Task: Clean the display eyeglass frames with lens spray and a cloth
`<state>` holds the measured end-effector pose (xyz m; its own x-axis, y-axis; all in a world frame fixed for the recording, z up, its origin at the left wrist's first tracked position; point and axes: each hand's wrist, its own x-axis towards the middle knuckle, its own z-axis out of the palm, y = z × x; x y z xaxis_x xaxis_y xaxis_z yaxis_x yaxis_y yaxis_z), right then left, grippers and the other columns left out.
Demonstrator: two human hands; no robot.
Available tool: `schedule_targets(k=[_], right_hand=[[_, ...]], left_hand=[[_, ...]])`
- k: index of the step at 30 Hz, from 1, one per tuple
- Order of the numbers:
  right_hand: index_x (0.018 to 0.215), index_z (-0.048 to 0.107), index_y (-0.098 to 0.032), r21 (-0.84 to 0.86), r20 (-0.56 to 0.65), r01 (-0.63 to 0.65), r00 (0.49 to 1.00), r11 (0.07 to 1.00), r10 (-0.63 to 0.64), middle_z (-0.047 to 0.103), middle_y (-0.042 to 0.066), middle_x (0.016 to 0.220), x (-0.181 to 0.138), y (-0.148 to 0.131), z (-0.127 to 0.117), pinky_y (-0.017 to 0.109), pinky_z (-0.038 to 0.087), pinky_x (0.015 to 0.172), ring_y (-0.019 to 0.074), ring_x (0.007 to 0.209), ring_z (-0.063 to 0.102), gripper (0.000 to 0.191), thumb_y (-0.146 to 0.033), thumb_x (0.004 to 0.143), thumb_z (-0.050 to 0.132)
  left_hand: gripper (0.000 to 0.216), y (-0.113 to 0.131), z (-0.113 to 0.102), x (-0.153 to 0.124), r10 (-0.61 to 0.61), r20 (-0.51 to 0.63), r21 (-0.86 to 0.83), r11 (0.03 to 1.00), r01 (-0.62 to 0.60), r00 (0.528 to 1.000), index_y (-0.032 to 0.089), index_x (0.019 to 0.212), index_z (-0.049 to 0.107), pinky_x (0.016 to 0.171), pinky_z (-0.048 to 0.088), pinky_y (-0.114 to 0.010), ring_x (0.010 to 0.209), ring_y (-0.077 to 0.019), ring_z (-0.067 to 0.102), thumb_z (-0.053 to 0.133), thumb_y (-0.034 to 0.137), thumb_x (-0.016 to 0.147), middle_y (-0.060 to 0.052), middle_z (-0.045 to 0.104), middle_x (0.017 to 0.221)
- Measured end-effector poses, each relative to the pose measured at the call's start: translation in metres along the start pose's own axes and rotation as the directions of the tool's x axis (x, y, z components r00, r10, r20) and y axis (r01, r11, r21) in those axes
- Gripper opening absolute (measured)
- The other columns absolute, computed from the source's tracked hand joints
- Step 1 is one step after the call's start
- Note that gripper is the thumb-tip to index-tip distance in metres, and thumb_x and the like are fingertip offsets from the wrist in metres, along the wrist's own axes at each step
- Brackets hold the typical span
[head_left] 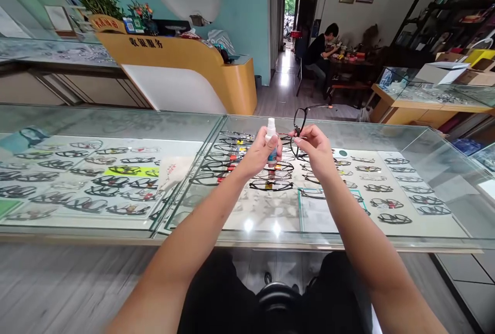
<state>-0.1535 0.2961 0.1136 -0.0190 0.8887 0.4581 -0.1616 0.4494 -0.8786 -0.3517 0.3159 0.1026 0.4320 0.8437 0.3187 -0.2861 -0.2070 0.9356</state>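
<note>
A small spray bottle (pixel 272 154) with a white top stands upright in my left hand (pixel 260 152), whose fingers are wrapped round it. Just to the right, my right hand (pixel 315 147) pinches a pair of black-framed eyeglasses (pixel 300 120). The glasses are held on edge, with one temple pointing away to the right. The bottle's nozzle is close to the glasses but apart from them. Both hands are above the glass display case (pixel 240 223), where rows of eyeglass frames (pixel 271 185) lie under the glass.
A second display case section (pixel 180 143) with more glasses adjoins on the left. Behind are an orange-and-white counter (pixel 235 84) and, by a doorway, a seated person (pixel 319 55) at a table. Boxes (pixel 441 72) rest on another case at right.
</note>
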Motion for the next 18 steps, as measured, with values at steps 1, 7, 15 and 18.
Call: schedule_targets(k=[1,7,15,18], right_hand=[[0.090,0.065,-0.028,-0.012,0.004,-0.006,1.000,1.000,0.006,0.081,0.004,0.108,0.000,0.002,0.000,0.044,0.057,0.101,0.0257,0.111,0.074,0.039,-0.054,0.083,0.093],[0.090,0.065,-0.028,-0.017,0.027,-0.052,0.998,0.999,0.052,0.082,0.003,0.104,-0.001,0.003,0.003,0.043,0.057,0.103,0.0253,0.112,0.075,0.042,-0.057,0.082,0.094],[0.090,0.070,-0.028,0.029,0.112,-0.118,0.987,0.993,0.114,0.084,0.003,0.100,-0.007,-0.006,0.009,0.043,0.058,0.103,0.0246,0.107,0.077,0.041,-0.057,0.081,0.098],[0.091,0.070,-0.028,0.035,0.128,-0.125,0.985,0.992,0.120,0.084,0.004,0.099,-0.008,-0.007,0.010,0.045,0.059,0.105,0.0251,0.106,0.078,0.042,-0.057,0.080,0.098]], left_hand=[[0.065,-0.001,-0.001,0.001,0.004,-0.020,-0.002,1.000,-0.004,1.000,0.026,0.111,0.048,0.047,0.047,-0.019,0.066,-0.0124,0.064,0.078,0.080,0.091,0.004,0.065,0.085],[0.067,0.006,-0.009,0.006,-0.057,-0.091,-0.141,0.989,0.044,0.994,0.021,0.110,0.068,0.056,0.056,-0.027,0.077,-0.0184,0.067,0.082,0.081,0.084,-0.003,0.067,0.089],[0.096,0.025,-0.017,0.002,-0.117,0.070,-0.195,0.972,0.128,0.991,0.024,0.053,0.041,0.042,0.028,-0.030,0.048,-0.0148,0.038,0.032,0.118,0.073,0.000,0.032,0.052],[0.097,0.024,-0.020,0.002,-0.126,0.102,-0.182,0.973,0.143,0.987,0.026,0.050,0.035,0.039,0.023,-0.031,0.041,-0.0131,0.028,0.021,0.121,0.068,0.002,0.023,0.045]])
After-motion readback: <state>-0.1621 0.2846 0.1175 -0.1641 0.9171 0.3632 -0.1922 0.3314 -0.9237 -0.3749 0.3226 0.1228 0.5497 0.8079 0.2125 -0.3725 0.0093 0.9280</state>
